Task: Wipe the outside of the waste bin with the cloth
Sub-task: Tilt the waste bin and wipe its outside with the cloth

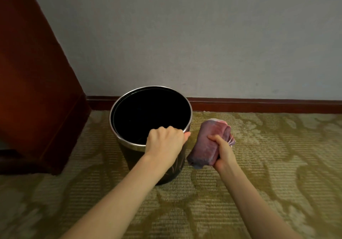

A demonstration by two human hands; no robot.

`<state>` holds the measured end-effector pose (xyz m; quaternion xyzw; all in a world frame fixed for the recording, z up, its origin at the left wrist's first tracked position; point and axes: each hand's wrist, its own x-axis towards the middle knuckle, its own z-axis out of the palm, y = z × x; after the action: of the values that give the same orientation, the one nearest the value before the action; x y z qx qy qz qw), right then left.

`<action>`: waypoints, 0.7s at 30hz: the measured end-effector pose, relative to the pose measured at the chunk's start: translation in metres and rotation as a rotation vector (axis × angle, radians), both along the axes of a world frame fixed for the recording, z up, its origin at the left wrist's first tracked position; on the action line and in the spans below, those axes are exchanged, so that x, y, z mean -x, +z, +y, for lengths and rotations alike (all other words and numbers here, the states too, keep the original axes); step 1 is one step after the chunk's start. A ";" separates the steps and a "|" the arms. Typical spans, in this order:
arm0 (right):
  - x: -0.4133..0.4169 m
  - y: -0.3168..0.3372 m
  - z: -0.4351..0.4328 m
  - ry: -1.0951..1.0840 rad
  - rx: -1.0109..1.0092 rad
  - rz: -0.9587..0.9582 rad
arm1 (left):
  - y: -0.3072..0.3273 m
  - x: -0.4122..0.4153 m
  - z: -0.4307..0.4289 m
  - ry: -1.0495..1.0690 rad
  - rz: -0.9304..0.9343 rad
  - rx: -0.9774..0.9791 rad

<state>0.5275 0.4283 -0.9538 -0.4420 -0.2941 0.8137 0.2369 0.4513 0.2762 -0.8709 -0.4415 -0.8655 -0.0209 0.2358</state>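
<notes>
The bin (148, 133) stands up straight on the carpet (259, 164), with its round open top facing up at me. Its far side is near the baseboard (259, 105) and the wall (185, 35). On its left there is a dark wooden cabinet (37, 72), with only a thin strip of carpet between them. On its right and in front of it there is lots of open carpet.

My left hand (165, 142) is on the near right part of the shiny rim (114, 109). My fingers curl over the edge and grip it, and my thumb pokes out to the right. My left arm comes in from the bottom and slants up toward the bin.

My right hand (221, 151) is squeezed shut around the cloth (209, 144). The cloth is purple-pink and folded into a thick roll. Its long way runs from near left up to far right, and the far end sticks out past my fingers. It is just beside the right side of the bin. I think it is not touching the bin, but my left hand hides part of the gap. My right arm comes in from the bottom right.
</notes>
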 end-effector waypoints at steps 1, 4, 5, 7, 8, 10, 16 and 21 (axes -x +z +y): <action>-0.004 0.000 0.003 -0.015 -0.005 -0.009 | -0.001 0.000 0.001 0.004 -0.005 -0.001; -0.013 -0.004 0.007 -0.027 -0.001 -0.020 | -0.005 0.002 -0.005 -0.023 -0.008 0.028; -0.014 -0.005 0.007 -0.027 -0.002 -0.021 | -0.007 0.004 -0.009 -0.053 0.001 0.046; -0.014 -0.009 0.004 -0.035 -0.019 -0.037 | -0.009 0.009 -0.018 -0.137 -0.025 0.071; -0.014 -0.011 0.001 -0.040 -0.029 -0.049 | -0.010 0.013 -0.024 -0.182 -0.067 0.056; -0.015 -0.016 -0.004 -0.034 -0.034 -0.065 | -0.009 0.023 -0.035 -0.259 -0.148 0.015; -0.015 -0.024 -0.016 -0.045 -0.088 -0.109 | -0.009 0.030 -0.043 -0.274 0.013 0.111; -0.017 -0.019 -0.024 -0.079 -0.135 -0.137 | -0.007 0.018 -0.037 -0.183 0.018 0.114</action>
<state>0.5442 0.4041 -0.9724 -0.4908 -0.3461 0.7498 0.2775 0.4332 0.2395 -0.8777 -0.5315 -0.8192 0.0109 0.2152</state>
